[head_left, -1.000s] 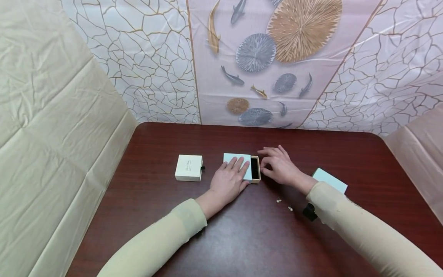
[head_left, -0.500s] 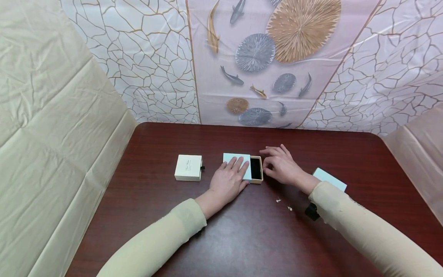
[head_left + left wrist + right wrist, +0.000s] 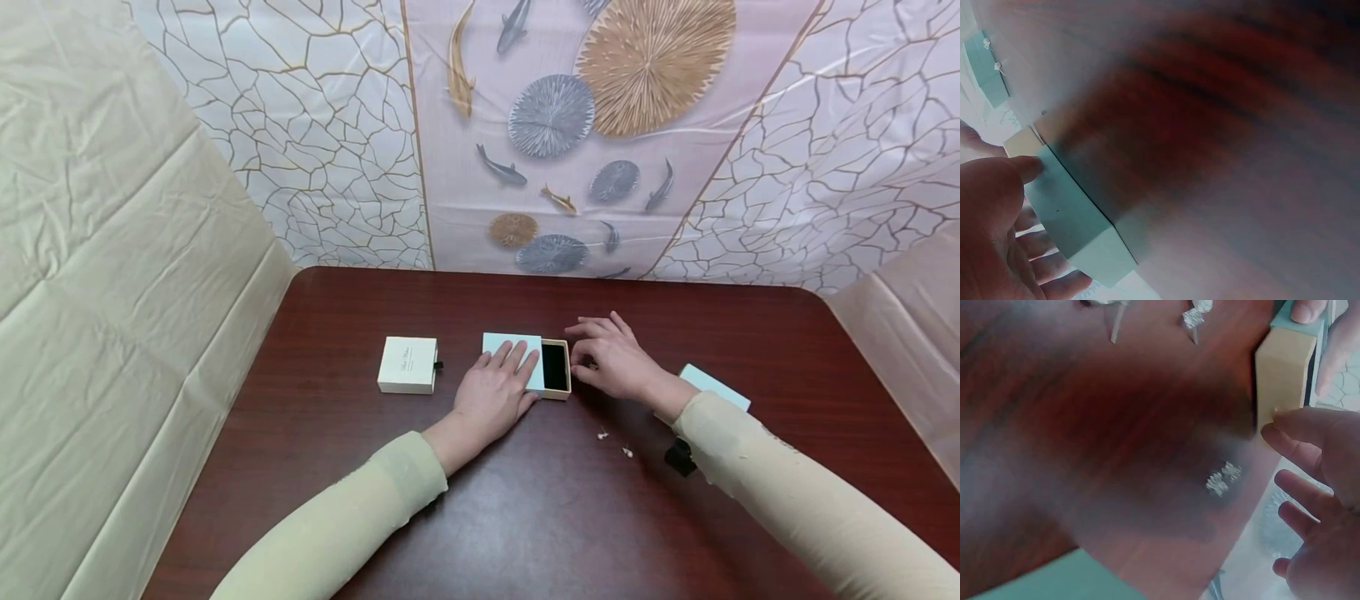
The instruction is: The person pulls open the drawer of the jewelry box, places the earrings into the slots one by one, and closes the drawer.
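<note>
My left hand point(image 3: 491, 396) lies with its fingers spread flat on a mint-green slide-out jewelry box point(image 3: 512, 343); in the left wrist view its thumb presses the box's near side. The tan-edged drawer point(image 3: 555, 393) sticks out to the right, with a black lining inside. At the drawer's right end my right hand point(image 3: 611, 362) has thumb and forefinger pinched together; whatever is between them is hidden. Two small pearl earrings, one left point(image 3: 602, 434) and one right point(image 3: 627, 452), lie nearer the person. Small silvery ornaments point(image 3: 1222, 478) show below the drawer's end in the right wrist view.
A cream jewelry box point(image 3: 407, 365) with a black pull tab stands to the left. Partly behind the right forearm sits another mint-green box point(image 3: 712, 385). Patterned cloth point(image 3: 555, 167) hangs behind the dark red table point(image 3: 450, 550).
The drawer has slid a little farther right out of its sleeve, and my right hand has moved right with it. My left hand stays in place on the mint-green box.
</note>
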`<move>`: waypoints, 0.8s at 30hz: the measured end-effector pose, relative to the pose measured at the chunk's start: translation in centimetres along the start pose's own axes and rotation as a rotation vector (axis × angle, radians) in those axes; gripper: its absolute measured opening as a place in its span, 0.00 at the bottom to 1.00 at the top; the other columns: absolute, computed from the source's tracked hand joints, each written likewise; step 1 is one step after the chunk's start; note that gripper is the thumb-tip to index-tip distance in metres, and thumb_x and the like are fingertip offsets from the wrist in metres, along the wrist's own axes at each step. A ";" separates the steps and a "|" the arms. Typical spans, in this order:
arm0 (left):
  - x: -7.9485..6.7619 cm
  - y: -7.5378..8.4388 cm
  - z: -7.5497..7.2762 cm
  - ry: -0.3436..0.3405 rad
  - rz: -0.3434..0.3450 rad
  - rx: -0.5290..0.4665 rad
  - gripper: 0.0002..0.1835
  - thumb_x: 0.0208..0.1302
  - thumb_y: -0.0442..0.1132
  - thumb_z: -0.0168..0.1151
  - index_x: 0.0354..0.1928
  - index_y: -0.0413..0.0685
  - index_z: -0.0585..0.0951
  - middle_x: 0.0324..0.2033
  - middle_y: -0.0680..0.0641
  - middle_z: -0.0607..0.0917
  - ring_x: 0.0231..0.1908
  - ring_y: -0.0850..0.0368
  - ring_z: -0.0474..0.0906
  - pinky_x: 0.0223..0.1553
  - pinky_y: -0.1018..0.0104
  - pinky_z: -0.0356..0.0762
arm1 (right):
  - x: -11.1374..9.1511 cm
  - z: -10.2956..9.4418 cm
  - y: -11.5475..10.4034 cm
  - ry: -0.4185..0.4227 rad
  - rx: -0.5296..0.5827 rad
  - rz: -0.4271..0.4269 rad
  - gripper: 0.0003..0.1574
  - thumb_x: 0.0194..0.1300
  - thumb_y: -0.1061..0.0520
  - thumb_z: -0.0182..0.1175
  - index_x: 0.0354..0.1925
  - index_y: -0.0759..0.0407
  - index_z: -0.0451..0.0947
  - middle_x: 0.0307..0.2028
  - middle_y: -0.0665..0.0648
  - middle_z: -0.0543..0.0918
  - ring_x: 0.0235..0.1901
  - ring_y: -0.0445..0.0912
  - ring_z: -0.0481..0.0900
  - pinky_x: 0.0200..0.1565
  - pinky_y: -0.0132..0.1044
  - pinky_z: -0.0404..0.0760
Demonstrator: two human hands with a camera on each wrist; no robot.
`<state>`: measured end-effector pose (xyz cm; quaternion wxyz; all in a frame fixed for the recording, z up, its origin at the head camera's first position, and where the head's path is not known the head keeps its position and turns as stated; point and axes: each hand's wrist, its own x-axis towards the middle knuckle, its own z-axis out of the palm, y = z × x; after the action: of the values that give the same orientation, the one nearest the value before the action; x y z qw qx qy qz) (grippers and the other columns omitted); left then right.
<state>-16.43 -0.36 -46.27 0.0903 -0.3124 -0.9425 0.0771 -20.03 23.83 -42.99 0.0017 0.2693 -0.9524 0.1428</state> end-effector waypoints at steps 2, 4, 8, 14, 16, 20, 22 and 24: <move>0.0 0.0 0.0 0.010 0.001 -0.002 0.35 0.81 0.63 0.54 0.81 0.56 0.70 0.78 0.48 0.72 0.76 0.53 0.70 0.70 0.57 0.75 | 0.1 -0.6 0.1 -0.004 0.003 0.006 0.07 0.65 0.60 0.74 0.31 0.51 0.86 0.66 0.67 0.81 0.74 0.67 0.67 0.76 0.74 0.50; -0.1 -0.1 0.1 0.022 0.002 0.001 0.35 0.80 0.63 0.54 0.81 0.56 0.70 0.77 0.48 0.72 0.75 0.53 0.71 0.69 0.57 0.76 | 0.2 -1.3 0.2 0.005 0.004 0.002 0.04 0.65 0.61 0.74 0.35 0.53 0.87 0.66 0.67 0.81 0.74 0.67 0.67 0.76 0.74 0.49; -0.1 -0.1 0.1 0.044 0.002 0.011 0.35 0.80 0.63 0.55 0.80 0.56 0.72 0.77 0.49 0.73 0.75 0.53 0.72 0.69 0.57 0.77 | 0.2 -2.6 0.5 0.030 -0.016 -0.021 0.05 0.65 0.62 0.73 0.40 0.55 0.89 0.65 0.68 0.81 0.73 0.68 0.67 0.75 0.75 0.50; -0.1 -0.1 0.1 0.053 0.004 0.010 0.34 0.80 0.63 0.56 0.80 0.56 0.72 0.76 0.49 0.74 0.74 0.53 0.72 0.69 0.57 0.77 | -0.1 -3.2 1.0 0.031 -0.070 -0.041 0.06 0.64 0.61 0.74 0.41 0.57 0.90 0.63 0.67 0.83 0.73 0.68 0.69 0.75 0.75 0.52; -0.1 -0.1 0.2 0.050 0.005 0.009 0.34 0.80 0.62 0.56 0.80 0.56 0.72 0.76 0.49 0.74 0.75 0.53 0.72 0.69 0.56 0.76 | -0.3 -3.0 1.1 0.024 -0.090 -0.046 0.06 0.63 0.61 0.75 0.40 0.57 0.90 0.63 0.67 0.83 0.72 0.68 0.70 0.75 0.75 0.52; 0.0 -0.1 0.2 0.044 0.005 0.007 0.34 0.80 0.62 0.55 0.80 0.56 0.71 0.77 0.48 0.73 0.75 0.53 0.72 0.69 0.56 0.76 | -0.7 -2.2 1.4 0.012 -0.128 -0.056 0.05 0.61 0.61 0.76 0.38 0.57 0.91 0.61 0.66 0.84 0.71 0.67 0.71 0.74 0.75 0.54; 0.0 0.0 0.2 0.042 0.005 0.007 0.34 0.80 0.62 0.55 0.80 0.56 0.71 0.77 0.48 0.73 0.75 0.53 0.71 0.69 0.56 0.76 | -0.8 -1.8 1.6 0.006 -0.145 -0.058 0.05 0.61 0.61 0.76 0.38 0.56 0.91 0.60 0.65 0.84 0.70 0.67 0.72 0.74 0.74 0.54; 0.0 0.0 0.2 0.041 0.004 0.005 0.34 0.80 0.62 0.55 0.80 0.56 0.71 0.77 0.48 0.73 0.75 0.53 0.71 0.69 0.56 0.76 | -0.9 -1.4 1.8 0.003 -0.159 -0.062 0.04 0.61 0.61 0.76 0.37 0.56 0.91 0.60 0.65 0.85 0.70 0.66 0.73 0.74 0.75 0.55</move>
<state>-16.45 -0.43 -46.44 0.1100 -0.3158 -0.9396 0.0734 -20.33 26.13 -42.19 0.0288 0.2975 -0.9519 0.0670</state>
